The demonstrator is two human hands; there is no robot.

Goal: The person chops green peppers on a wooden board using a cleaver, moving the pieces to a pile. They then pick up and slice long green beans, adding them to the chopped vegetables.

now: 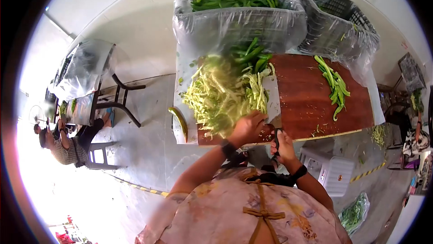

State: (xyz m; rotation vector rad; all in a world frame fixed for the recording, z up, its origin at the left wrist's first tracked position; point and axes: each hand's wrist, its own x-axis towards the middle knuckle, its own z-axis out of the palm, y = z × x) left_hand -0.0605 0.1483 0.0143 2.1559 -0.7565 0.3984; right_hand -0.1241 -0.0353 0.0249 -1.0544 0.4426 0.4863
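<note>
My left hand (249, 126) is at the front edge of the board, beside a large heap of pale yellow-green vegetable scraps (221, 95). Its fingers are curled together, and whatever they may hold is hidden. Just to the right, my right hand (283, 147) grips a black-handled tool (277, 139) whose working end I cannot make out. Several whole green peppers (253, 56) lie behind the heap. A small pile of split green peppers (333, 86) rests on the right of the red-brown board (302, 95). One yellowish-green pepper (179, 122) lies at the left edge.
A plastic-lined crate (239, 25) of green peppers stands at the back, with a second lined crate (336, 23) to its right. Below the table are a grey plastic stool (331, 171) and a bag of greens (355, 212). Another person (67, 147) sits at far left.
</note>
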